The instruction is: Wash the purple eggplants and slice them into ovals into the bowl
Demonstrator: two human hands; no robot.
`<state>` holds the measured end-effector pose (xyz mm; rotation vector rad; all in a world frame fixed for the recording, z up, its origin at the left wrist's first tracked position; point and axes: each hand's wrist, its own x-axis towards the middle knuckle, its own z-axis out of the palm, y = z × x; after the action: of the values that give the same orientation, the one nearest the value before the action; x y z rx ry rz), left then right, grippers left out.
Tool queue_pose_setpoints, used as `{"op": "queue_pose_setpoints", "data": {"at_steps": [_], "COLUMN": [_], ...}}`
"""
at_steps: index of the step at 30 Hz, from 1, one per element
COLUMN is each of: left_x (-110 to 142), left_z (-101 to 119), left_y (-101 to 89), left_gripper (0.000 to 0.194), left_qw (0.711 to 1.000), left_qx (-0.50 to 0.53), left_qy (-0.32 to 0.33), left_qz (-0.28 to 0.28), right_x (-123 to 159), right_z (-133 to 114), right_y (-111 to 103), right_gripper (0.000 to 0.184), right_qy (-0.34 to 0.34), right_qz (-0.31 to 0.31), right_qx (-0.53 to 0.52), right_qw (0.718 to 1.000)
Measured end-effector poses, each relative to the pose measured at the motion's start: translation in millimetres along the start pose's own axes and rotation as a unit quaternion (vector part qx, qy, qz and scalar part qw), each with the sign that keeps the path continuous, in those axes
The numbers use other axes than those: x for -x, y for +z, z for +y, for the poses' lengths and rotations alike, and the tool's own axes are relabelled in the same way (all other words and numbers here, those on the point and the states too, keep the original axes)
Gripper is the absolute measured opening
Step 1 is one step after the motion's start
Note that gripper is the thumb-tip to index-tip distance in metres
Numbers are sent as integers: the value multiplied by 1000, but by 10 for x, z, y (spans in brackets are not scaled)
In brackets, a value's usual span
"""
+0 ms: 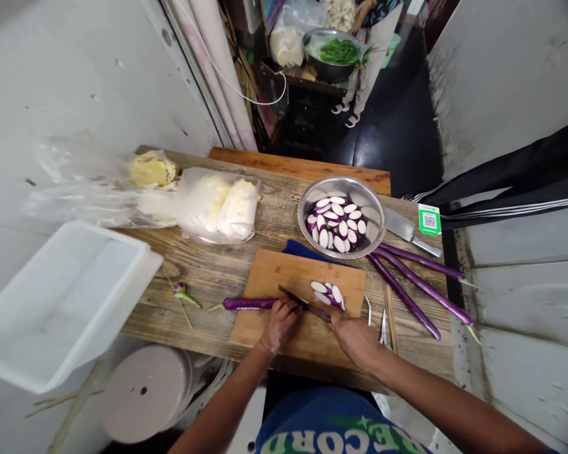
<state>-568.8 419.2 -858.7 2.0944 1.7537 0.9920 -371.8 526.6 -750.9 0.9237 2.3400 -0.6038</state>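
A long purple eggplant (248,304) lies across the wooden cutting board (269,271), its green stem past the left edge. My left hand (283,323) is closed on its right part and holds it down. In my right hand (353,334) is a kitchen knife (291,294), its dark blade lying slantwise beside my left fingers. Whether the edge is in the eggplant cannot be made out. White oval eggplant slices (329,293) with purple rims rest on the board just beyond the blade. Behind the board stands a steel bowl (376,217) holding many more slices.
Whole eggplants (409,296) and a cleaver (402,226) lie at the right, with scissors (384,328) by the board. Bagged cabbage (218,205), an eggplant stem end (182,292) and a white bin (66,302) are leftward. A person (372,50) stands beyond, near a bowl of greens (331,72).
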Motion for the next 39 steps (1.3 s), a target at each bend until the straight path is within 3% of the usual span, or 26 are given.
{"op": "queue_pose_setpoints", "data": {"at_steps": [5, 12, 16, 25, 33, 39], "left_x": [38, -36, -19, 28, 10, 100], "left_z": [-17, 40, 29, 39, 33, 29], "left_y": [-114, 196, 240, 226, 239, 143], "left_gripper": [35, 33, 32, 27, 27, 31], "left_qw": [998, 1000, 1000, 999, 1000, 1000], "left_qx": [-63, -11, -1, -27, 8, -18], "left_qy": [-10, 15, 12, 9, 14, 22], "left_qz": [-21, 9, 20, 19, 8, 1], "right_x": [55, 167, 290, 509, 157, -4], "right_z": [179, 320, 305, 281, 253, 143], "right_y": [26, 69, 62, -208, -104, -32], "right_gripper": [30, 21, 17, 21, 17, 29], "right_qy": [19, -5, -17, -30, -39, -9], "right_qz": [17, 53, 61, -13, -6, 20], "right_qx": [-26, 13, 44, 62, 53, 10], "right_qw": [999, 999, 997, 998, 998, 1000]}}
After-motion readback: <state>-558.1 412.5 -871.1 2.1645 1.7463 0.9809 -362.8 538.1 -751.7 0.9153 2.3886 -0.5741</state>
